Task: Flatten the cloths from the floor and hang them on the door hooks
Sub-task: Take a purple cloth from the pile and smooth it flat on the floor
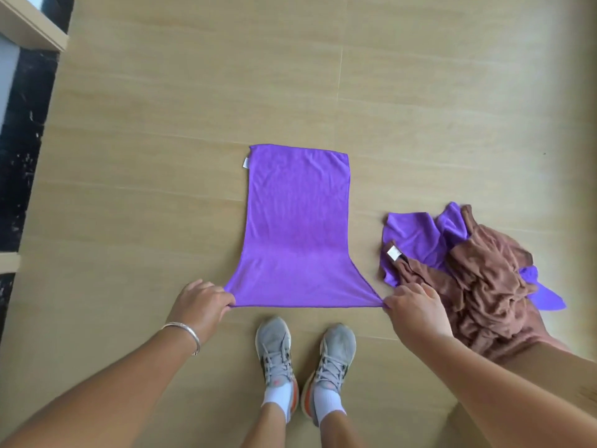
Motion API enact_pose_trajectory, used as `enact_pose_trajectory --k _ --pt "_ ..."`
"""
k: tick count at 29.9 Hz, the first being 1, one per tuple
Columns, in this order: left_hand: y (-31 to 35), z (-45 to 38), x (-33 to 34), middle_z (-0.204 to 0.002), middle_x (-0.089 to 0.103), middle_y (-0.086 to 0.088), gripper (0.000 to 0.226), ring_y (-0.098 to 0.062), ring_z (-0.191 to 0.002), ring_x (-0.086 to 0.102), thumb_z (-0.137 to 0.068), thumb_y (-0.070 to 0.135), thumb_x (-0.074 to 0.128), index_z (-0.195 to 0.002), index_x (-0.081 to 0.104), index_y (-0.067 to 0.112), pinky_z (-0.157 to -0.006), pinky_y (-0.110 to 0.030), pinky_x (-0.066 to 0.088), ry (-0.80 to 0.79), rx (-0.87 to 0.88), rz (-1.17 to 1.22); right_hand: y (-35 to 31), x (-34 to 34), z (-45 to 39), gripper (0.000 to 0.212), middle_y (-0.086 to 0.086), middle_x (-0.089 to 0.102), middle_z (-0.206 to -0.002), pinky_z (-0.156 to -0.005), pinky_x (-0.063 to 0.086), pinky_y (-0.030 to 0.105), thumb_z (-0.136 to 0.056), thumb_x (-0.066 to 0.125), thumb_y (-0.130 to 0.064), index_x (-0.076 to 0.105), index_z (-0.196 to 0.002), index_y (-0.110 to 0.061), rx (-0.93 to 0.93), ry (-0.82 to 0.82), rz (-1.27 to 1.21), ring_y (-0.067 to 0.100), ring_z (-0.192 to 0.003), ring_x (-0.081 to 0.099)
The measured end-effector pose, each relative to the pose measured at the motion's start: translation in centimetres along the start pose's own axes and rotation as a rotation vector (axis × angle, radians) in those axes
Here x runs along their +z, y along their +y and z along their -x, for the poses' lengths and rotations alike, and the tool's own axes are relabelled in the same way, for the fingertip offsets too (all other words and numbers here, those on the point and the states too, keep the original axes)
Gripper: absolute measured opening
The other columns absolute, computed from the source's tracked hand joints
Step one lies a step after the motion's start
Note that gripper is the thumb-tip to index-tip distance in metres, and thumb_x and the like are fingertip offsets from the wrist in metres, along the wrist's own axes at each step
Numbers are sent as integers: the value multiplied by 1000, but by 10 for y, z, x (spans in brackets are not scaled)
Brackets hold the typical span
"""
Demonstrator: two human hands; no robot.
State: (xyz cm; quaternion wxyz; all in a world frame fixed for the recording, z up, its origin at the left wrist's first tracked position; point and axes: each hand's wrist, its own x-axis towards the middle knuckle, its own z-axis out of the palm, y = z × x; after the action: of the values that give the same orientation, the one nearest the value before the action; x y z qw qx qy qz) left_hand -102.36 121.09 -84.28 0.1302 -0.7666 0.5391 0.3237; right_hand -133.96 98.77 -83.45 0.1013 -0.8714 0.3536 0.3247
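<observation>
A purple cloth (pixel 297 221) lies spread on the wooden floor in front of my feet, its near edge stretched wide and taut. My left hand (pixel 202 302) pinches its near left corner. My right hand (pixel 415 307) pinches its near right corner. A small white tag sticks out at the far left corner. To the right lies a crumpled heap: a brown cloth (pixel 484 295) tangled over another purple cloth (pixel 416 237).
My two grey shoes (pixel 305 354) stand just behind the cloth's near edge. A dark marbled strip (pixel 22 156) and a pale wooden frame (pixel 32 24) run along the left. Bare wooden floor (pixel 193 92) stretches beyond the cloth.
</observation>
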Motion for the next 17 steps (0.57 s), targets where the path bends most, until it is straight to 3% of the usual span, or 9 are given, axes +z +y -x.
enact_pose_trajectory --k 2,3,7,12,17 --pt "-2 -9 18 -59 61 7 22 -22 -58 61 -60 14 89 -65 70 25 -60 -29 48 32 63 35 -1 21 -13 14 -7 64 -83 -87 40 34 -90 61 -35 72 -85 -28 -12 5 35 21 -91 58" --pt "-5 -17 26 -59 61 5 24 -23 -57 60 -58 11 89 -66 70 24 -57 -29 48 47 61 54 -1 29 -22 18 -8 63 -88 -89 37 32 -93 54 -37 71 -90 -30 -25 2 48 19 -96 56" --pt "-22 -76 40 -86 69 0 12 -28 -87 62 -83 15 68 -93 70 20 -75 -36 45 132 -75 175 3 47 -77 21 -7 64 -94 -89 34 32 -94 51 -37 71 -94 -30 9 102 -31 19 -101 53" --pt "-55 -186 28 -88 69 -3 14 -31 -88 61 -83 9 66 -96 68 13 -74 -37 43 340 -57 200 15 47 -189 21 4 66 -104 -86 39 38 -94 54 -27 72 -102 -19 118 302 -297 29 -104 53" --pt "-87 -306 1 -96 61 3 19 -24 -91 58 -88 6 56 -102 62 16 -75 -33 43 535 -52 270 34 37 -313 26 11 62 -109 -86 37 40 -97 41 -25 62 -104 -12 145 472 -356 33 -107 49"
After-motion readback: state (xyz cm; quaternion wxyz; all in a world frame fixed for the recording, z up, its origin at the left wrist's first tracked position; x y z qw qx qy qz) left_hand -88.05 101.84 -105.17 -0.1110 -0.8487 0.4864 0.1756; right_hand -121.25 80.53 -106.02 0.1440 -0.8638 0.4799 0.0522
